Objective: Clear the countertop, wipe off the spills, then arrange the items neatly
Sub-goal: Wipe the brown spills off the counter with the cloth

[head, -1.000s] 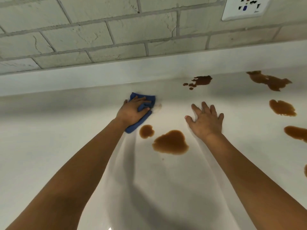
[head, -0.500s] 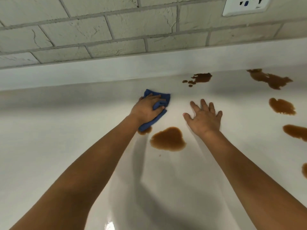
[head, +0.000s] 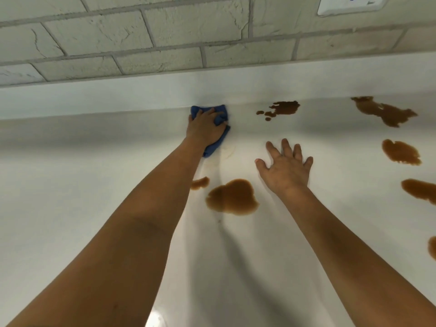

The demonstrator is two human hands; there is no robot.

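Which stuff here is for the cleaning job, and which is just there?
For the job:
- blue cloth, gripped by the left hand
- brown spills, like the big one
- white countertop
- right hand, flat on the counter

Just there:
- brick wall
- wall socket

We are sliding the blue cloth under our left hand farther from us, uncovering the small spill.
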